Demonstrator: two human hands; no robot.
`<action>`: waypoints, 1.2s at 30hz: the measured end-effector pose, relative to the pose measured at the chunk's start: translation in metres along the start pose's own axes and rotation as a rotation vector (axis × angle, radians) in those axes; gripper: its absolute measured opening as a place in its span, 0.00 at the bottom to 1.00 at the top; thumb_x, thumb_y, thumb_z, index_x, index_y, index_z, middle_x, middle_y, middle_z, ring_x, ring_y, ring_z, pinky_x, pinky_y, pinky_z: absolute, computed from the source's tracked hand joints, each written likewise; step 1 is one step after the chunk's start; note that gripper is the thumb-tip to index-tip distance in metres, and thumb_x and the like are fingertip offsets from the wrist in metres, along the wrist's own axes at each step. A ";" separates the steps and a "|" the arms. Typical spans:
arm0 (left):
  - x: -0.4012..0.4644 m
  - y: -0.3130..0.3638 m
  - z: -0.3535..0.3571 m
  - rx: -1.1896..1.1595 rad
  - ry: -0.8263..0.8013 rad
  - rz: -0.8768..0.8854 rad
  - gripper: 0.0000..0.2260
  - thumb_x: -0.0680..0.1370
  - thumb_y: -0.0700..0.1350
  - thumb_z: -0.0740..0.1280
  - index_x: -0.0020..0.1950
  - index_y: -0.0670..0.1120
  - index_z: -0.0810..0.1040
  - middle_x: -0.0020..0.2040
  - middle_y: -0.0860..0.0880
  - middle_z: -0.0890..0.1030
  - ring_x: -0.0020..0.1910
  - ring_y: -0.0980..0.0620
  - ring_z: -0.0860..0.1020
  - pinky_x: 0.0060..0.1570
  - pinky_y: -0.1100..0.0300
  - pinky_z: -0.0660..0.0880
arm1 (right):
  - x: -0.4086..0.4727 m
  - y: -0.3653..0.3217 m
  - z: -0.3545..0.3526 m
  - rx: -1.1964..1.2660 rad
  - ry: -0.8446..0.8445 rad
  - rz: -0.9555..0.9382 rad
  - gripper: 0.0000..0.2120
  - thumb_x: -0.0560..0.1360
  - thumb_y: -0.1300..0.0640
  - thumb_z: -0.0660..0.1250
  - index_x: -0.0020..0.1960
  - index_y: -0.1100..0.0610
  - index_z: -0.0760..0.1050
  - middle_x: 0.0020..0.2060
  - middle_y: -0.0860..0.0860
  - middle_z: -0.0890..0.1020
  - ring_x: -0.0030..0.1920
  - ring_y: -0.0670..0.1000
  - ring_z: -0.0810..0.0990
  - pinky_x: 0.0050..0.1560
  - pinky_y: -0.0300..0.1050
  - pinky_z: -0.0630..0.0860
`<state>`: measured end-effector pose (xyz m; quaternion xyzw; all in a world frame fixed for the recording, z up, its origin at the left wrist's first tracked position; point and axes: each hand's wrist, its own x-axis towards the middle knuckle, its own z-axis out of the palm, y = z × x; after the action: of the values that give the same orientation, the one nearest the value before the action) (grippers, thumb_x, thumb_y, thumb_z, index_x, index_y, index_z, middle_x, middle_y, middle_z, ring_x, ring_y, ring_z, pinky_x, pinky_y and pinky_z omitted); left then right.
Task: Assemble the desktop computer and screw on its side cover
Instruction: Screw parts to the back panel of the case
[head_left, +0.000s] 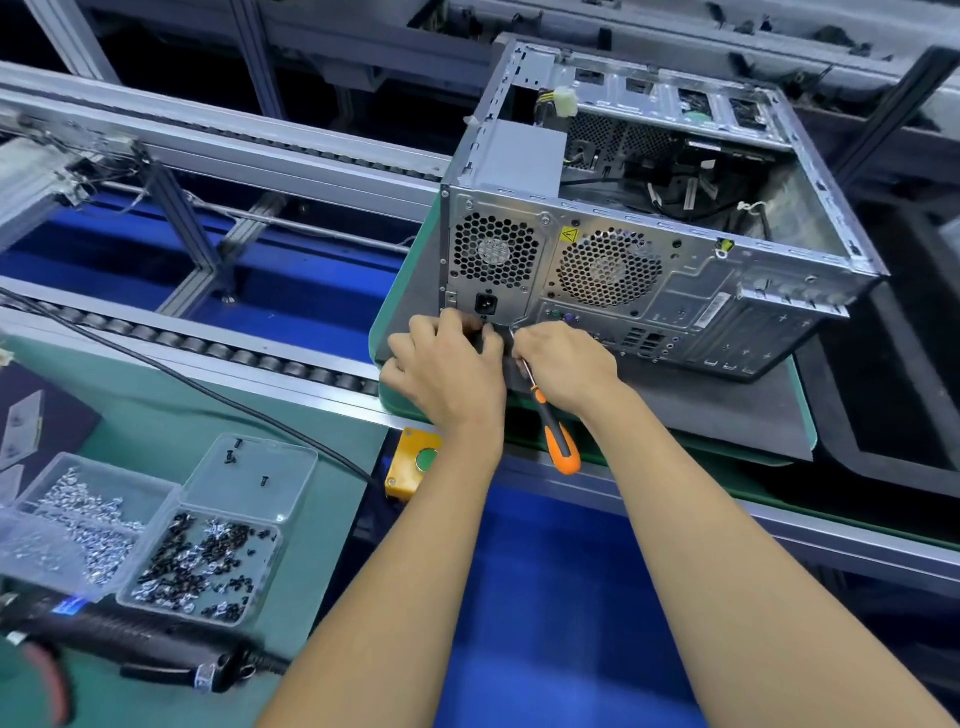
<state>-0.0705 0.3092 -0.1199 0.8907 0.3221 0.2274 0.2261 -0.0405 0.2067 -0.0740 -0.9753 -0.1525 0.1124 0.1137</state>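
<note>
Green pallet (800, 452) — case (649, 270) rear-facing, lengthwise away

There is 1 view only, taken from the person's head. It looks forward and steeply down along both bare forearms, which enter from the bottom edge and meet near the middle of the frame. The camera sits close above the near edge of the worktop (332, 499), so the left hand (447, 374) and right hand (566, 364) appear large. The wide angle bends the conveyor rails (218, 358) at the left and lets the far corner of the computer case (649, 218) lean away towards the upper right. With 1 view, no part of the scene is shared.
</note>
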 end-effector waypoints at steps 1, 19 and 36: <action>-0.001 0.000 0.001 0.008 0.012 0.008 0.11 0.76 0.60 0.67 0.49 0.54 0.81 0.48 0.51 0.77 0.52 0.46 0.70 0.51 0.49 0.61 | 0.001 0.001 0.000 0.006 0.002 -0.007 0.14 0.78 0.61 0.59 0.35 0.50 0.68 0.45 0.50 0.74 0.47 0.58 0.72 0.41 0.49 0.65; 0.026 -0.021 -0.022 -0.859 -0.506 0.146 0.05 0.75 0.41 0.76 0.48 0.49 0.84 0.42 0.52 0.86 0.44 0.55 0.84 0.48 0.60 0.81 | -0.001 0.021 0.020 0.432 0.095 -0.026 0.13 0.77 0.48 0.55 0.39 0.52 0.71 0.30 0.45 0.80 0.34 0.50 0.78 0.42 0.55 0.73; 0.051 -0.022 -0.034 -0.844 -0.770 0.138 0.06 0.71 0.40 0.79 0.43 0.50 0.86 0.40 0.51 0.86 0.41 0.58 0.82 0.46 0.67 0.78 | -0.002 0.026 0.029 0.401 0.151 -0.114 0.14 0.78 0.45 0.53 0.38 0.47 0.70 0.29 0.40 0.79 0.38 0.42 0.76 0.36 0.48 0.65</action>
<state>-0.0642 0.3673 -0.0917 0.7610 0.0389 0.0100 0.6475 -0.0428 0.1869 -0.1075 -0.9287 -0.1728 0.0607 0.3225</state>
